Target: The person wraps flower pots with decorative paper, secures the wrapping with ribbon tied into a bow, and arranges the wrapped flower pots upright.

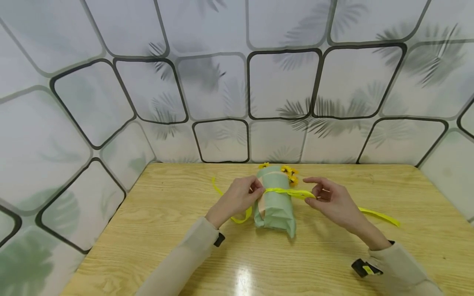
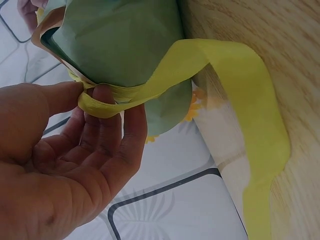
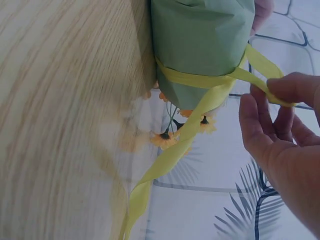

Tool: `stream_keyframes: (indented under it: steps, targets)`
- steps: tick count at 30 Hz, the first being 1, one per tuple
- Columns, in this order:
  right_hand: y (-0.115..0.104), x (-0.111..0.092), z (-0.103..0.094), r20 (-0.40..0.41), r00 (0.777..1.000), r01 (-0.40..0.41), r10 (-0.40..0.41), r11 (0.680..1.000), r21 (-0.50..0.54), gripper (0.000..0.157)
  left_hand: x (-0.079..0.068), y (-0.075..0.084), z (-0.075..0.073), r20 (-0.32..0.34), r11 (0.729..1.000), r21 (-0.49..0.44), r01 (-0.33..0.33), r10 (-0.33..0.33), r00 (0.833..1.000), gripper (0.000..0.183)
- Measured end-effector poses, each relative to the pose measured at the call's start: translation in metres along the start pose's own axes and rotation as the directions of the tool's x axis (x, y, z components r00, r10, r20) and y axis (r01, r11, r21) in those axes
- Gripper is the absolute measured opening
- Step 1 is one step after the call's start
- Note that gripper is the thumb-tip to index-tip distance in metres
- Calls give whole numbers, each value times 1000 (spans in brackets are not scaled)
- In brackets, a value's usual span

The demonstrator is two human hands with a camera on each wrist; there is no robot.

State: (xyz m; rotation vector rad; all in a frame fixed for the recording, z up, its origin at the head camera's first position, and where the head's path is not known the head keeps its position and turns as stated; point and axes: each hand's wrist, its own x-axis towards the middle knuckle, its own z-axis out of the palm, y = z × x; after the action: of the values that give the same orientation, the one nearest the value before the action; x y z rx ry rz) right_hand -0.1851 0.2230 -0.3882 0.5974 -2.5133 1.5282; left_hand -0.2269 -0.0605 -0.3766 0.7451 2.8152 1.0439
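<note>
A bouquet wrapped in pale green paper lies on the table, its yellow-orange flowers showing at the far end. Yellow ribbon runs across the wrapping. My left hand, at the bouquet's left side, pinches the ribbon between thumb and fingers close against the paper. Off the right side, my right hand pinches a folded length of the ribbon between thumb and finger and holds it out from the paper. In the left wrist view a long ribbon tail curves away from the left hand over the table.
The wooden table meets a patterned curtain at its back and left edges. Another ribbon end lies on the table beyond the right wrist. Dark straps sit at the sleeve cuffs.
</note>
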Motion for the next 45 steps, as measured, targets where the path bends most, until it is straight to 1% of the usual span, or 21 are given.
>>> stream_keyframes:
  steps: [1,4,7,9,11,13,17,21,26,29,33,36,38,41,45]
  targets:
    - [0,0,0,-6,1000,-5,5,1000,12,43,0,0,0,2,1000,-1,2,-2,1000,14]
    - [1,-2,-1,-35,999,-18,18,1000,3,41,0,0,1,5,1000,-3,5,-4,1000,15]
    - [1,-4,-3,-57,998,-34,32,999,-42,42,1,0,2,7,1000,-4,6,-6,1000,15]
    - [0,-6,-6,-55,998,-48,44,996,-79,45,1,0,2,7,1000,-3,6,-6,1000,15]
    - [0,-7,-10,-40,997,-64,61,993,-98,50,1,-1,1,8,1000,-1,6,-6,1000,15]
    - [-1,-8,-13,-8,997,-83,82,992,-91,55,1,-1,1,8,1000,2,4,-4,1000,15]
    - [0,-11,-19,68,989,-129,131,991,-29,59,1,0,1,9,1000,2,2,-2,1000,14]
    - [2,-12,-20,121,983,-140,140,990,-3,54,1,0,0,11,1000,-1,7,-7,1000,14]
    - [5,-14,-20,156,982,-114,110,993,20,41,2,-1,1,11,1000,2,2,-2,1000,15]
    - [4,-15,-21,168,981,-105,95,993,53,41,2,-1,1,9,1000,4,-3,3,1000,16]
    - [3,-16,-22,171,980,-116,102,990,77,40,1,-2,1,8,1000,-1,-6,6,1000,16]
    - [2,-16,-20,151,981,-126,120,991,31,41,1,-2,1,7,1000,-7,-9,10,1000,15]
    - [2,-15,-18,126,982,-138,141,990,-33,45,1,-2,1,5,1000,-9,-12,12,1000,15]
    - [2,-15,-16,92,980,-165,178,978,-130,48,2,-2,2,5,1000,-6,-7,7,1000,16]
    - [3,-15,-16,62,979,-178,193,965,-193,32,2,-1,2,7,1000,-1,5,-5,1000,16]
